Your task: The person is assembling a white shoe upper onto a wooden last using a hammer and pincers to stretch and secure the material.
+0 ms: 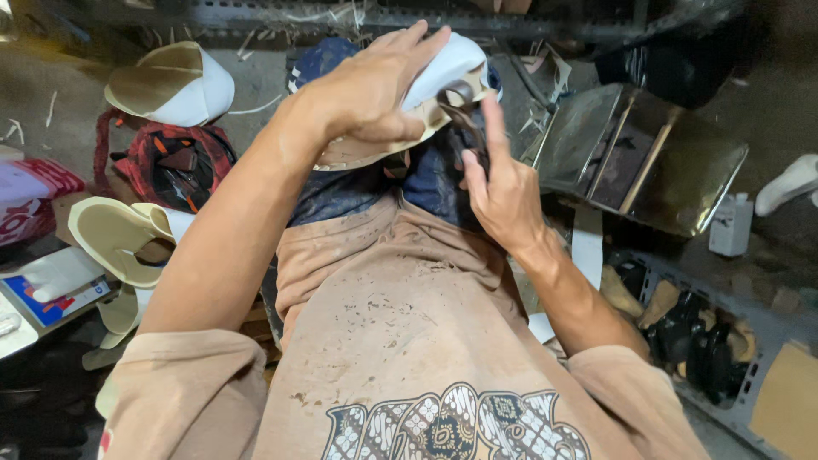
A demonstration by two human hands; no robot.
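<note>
Left hand (375, 89) lies spread over a white shoe upper (447, 64) with a tan insole edge, pressing it down on the lap. Right hand (503, 196) is clamped on dark pincers (464, 115), whose tip bites the upper's edge just under the left fingers. Hands close together, nearly touching. Judging by the edge, the upper is partly pulled over the tan bottom near the tool; how much of the rim is left, cannot tell, hand covers it. Well left of the hands: another white-and-tan shoe piece (175, 85), red patterned bag (170, 166), pale soles (119, 234). Right of the hands: shiny metal stand (648, 158), dark shoes in a rack (699, 336). Bare concrete floor (264, 81), scraps about, dim cluttered workshop.
</note>
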